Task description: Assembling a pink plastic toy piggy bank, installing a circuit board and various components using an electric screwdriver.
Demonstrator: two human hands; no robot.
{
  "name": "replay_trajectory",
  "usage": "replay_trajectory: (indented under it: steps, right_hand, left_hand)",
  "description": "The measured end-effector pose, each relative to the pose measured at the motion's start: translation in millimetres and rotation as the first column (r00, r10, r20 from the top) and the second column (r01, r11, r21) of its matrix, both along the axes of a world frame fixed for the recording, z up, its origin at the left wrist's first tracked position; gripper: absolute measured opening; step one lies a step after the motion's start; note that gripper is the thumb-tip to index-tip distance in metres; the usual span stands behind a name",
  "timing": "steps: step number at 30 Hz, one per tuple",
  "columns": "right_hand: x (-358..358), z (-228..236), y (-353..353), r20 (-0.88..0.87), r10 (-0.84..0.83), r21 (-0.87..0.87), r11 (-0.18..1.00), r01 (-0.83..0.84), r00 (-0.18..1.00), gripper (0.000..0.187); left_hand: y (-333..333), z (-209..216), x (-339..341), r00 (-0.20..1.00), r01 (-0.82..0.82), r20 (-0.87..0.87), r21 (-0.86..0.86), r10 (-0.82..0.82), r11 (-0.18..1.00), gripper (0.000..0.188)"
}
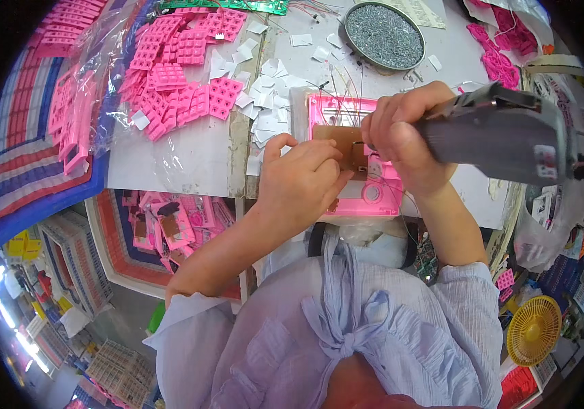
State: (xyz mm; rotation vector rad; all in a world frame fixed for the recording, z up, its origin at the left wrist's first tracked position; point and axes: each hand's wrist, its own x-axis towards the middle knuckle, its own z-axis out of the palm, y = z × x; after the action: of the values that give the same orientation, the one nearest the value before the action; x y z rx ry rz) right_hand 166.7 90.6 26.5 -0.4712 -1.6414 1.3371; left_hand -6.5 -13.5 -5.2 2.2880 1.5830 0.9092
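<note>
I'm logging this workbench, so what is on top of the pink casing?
A brown board and thin wires show on the pink casing. The left hand covers part of the board; whatever lies beneath is hidden.

No text is legible, the small label point(545, 161) on the grey power tool point(493, 133) being too blurred.

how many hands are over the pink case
2: the left hand at the brown board, the right hand gripping a dark handheld tool above the pink case. No other hands show.
</note>
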Motion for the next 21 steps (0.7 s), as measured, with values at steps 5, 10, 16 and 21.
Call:
replay_trajectory:
  steps: [5,10,16,21]
  right_hand:
    - [-1,9,-3,0.348,0.052,0.148,0.983,-0.109,0.936,0.021]
    - [-3,11,-3,0.136,0.076,0.012,0.997,-0.078,0.988,0.020]
    - [-5,39,-4,-0.398,0.314,-0.065,0.928,-0.367,0.862,0.028]
    - [-3,48,-17,-0.270,0.185,-0.152,0.961,-0.231,0.945,0.033]
  left_hand:
    - [-6,-2,1,0.999,-0.036,0.014,-0.058,0.037,0.998,0.014]
    - [-8,1,0,0.997,-0.025,0.073,-0.085,0.031,0.996,0.012]
    - [-1,-1,2,0.981,-0.030,0.189,-0.062,0.041,0.998,0.011]
    - [5,0,5,0.965,0.021,0.260,-0.013,-0.017,1.000,0.013]
